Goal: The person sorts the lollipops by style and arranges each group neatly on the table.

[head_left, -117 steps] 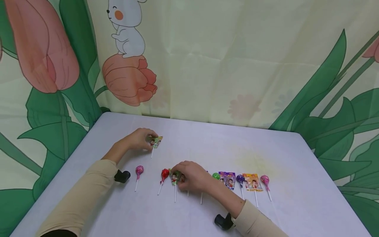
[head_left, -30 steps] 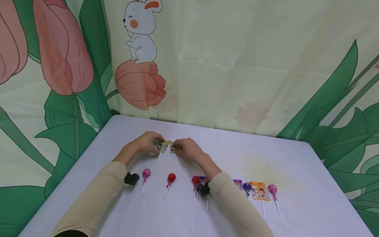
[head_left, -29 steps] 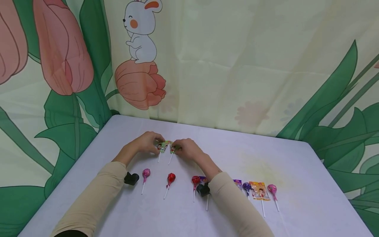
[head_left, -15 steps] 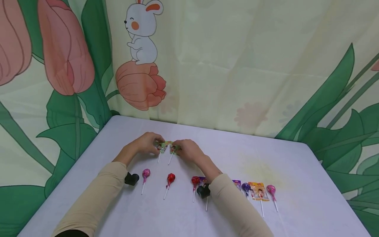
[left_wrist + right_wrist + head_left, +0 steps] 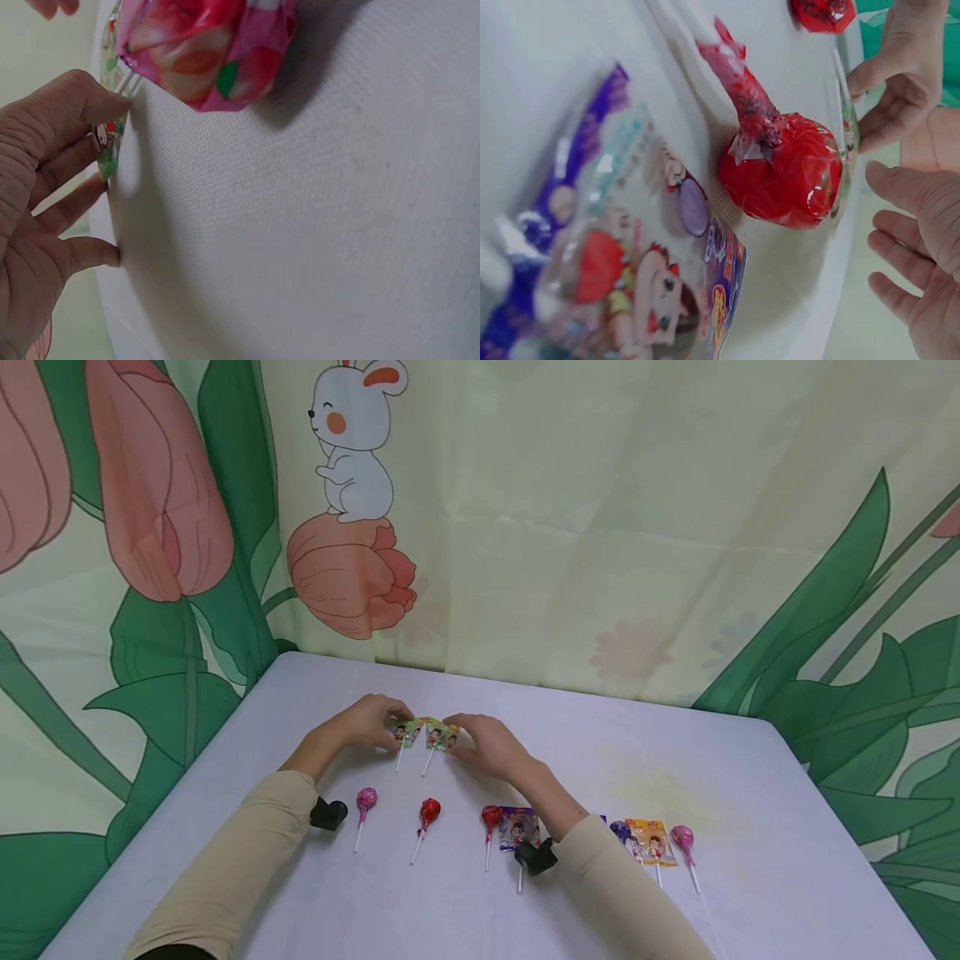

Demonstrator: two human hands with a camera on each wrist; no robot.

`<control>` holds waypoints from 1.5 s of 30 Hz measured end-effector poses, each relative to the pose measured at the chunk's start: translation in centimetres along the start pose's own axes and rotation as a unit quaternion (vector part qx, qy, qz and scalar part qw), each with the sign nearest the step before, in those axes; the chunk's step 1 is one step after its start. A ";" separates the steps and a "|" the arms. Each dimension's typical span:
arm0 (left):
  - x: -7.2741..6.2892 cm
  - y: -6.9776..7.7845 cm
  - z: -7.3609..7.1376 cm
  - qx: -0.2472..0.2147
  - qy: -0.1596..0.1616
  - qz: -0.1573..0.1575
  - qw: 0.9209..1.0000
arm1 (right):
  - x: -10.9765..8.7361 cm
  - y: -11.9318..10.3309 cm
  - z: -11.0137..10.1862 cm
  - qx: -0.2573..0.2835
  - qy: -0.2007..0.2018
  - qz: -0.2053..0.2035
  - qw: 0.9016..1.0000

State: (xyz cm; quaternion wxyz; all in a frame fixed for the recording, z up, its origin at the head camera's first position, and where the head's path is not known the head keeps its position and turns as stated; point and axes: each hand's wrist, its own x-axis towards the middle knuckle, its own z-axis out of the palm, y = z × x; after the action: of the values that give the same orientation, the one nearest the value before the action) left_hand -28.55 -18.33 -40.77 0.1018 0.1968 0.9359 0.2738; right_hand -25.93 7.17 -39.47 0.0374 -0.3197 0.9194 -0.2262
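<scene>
Two flat lollipops in green printed wrappers lie side by side near the table's far left part, sticks toward the person. At the left one (image 5: 406, 732), my left hand (image 5: 367, 724) pinches the wrapper's left side; the left wrist view shows thumb and fingers about that wrapper (image 5: 109, 142). Beside the right green-wrapped lollipop (image 5: 441, 737) is my right hand (image 5: 491, 748), its fingers apart and holding nothing. In the right wrist view the right hand (image 5: 922, 232) has loosely extended fingers. A pink round lollipop (image 5: 367, 798) and a red round one (image 5: 430, 811) lie nearer the person.
Toward the right of the white table (image 5: 420, 910) lie another red lollipop (image 5: 491, 815), a purple-wrapped flat one (image 5: 519, 828), an orange-wrapped one (image 5: 649, 842) and a pink one (image 5: 682, 837). The right forearm partly covers this row. A printed curtain (image 5: 525, 527) hangs behind.
My right hand has brought a green-wrapped lollipop from the row up beside the left one. Since half a second ago it has let go and drawn slightly right. The left hand stays at its lollipop.
</scene>
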 end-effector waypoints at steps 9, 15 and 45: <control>0.1 -0.1 0.2 0.002 -0.002 -0.001 1.000 | -2.0 -0.3 -0.7 0.025 0.015 -0.005 1.000; -0.1 -0.1 0.2 0.007 -0.001 -0.007 1.000 | -3.3 -0.6 -1.0 0.032 0.016 -0.009 0.999; 0.2 0.1 0.1 -0.007 -0.001 -0.012 1.000 | -9.1 -1.3 -2.4 0.040 0.026 -0.014 0.999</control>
State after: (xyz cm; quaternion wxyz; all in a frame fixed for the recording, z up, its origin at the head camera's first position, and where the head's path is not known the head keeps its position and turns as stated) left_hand -28.68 -18.12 -40.78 0.1078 0.1849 0.9363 0.2784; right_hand -18.49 12.71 -37.48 0.0230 -0.3248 0.9056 -0.2717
